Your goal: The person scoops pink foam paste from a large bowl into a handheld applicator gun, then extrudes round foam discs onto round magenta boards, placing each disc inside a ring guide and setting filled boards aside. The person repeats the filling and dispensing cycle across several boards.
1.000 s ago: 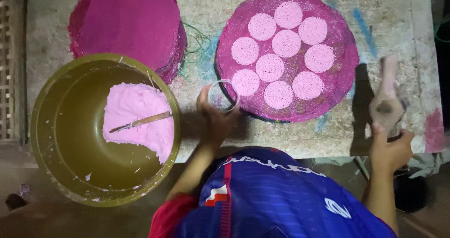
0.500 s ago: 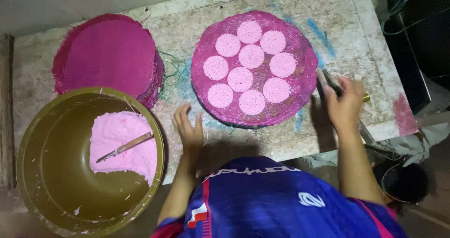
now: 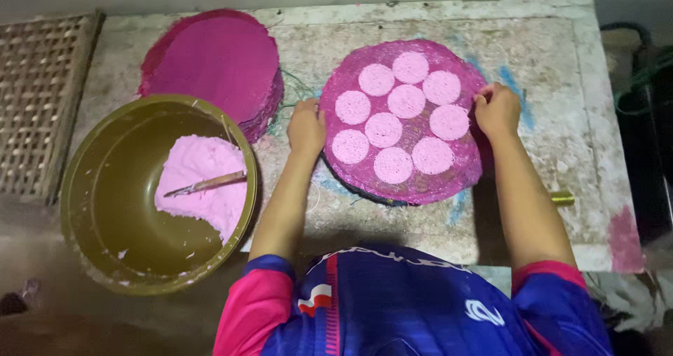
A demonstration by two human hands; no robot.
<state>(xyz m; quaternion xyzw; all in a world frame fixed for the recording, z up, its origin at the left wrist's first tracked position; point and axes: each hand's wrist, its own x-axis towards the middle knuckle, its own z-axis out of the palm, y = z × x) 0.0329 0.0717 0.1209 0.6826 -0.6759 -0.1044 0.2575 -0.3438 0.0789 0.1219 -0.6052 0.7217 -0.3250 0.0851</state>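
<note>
Both hands, left [image 3: 306, 126] and right [image 3: 496, 108], pinch the edges of a round, bumpy pink mat [image 3: 364, 181] carrying nine soft, flat discs [image 3: 407, 101].

Magenta mat [image 3: 420, 181] w/ pale pink discs [image 3: 383, 129]; olive bowl [image 3: 112, 209], pink dough [image 3: 200, 181].

An olive-green basin [image 3: 105, 237] holds pink dough [image 3: 203, 184] with a knife [image 3: 207, 184] across it — behind, stacked magenta mats [image 3: 214, 65]; a woven rack [image 3: 38, 104] sits left.
</note>
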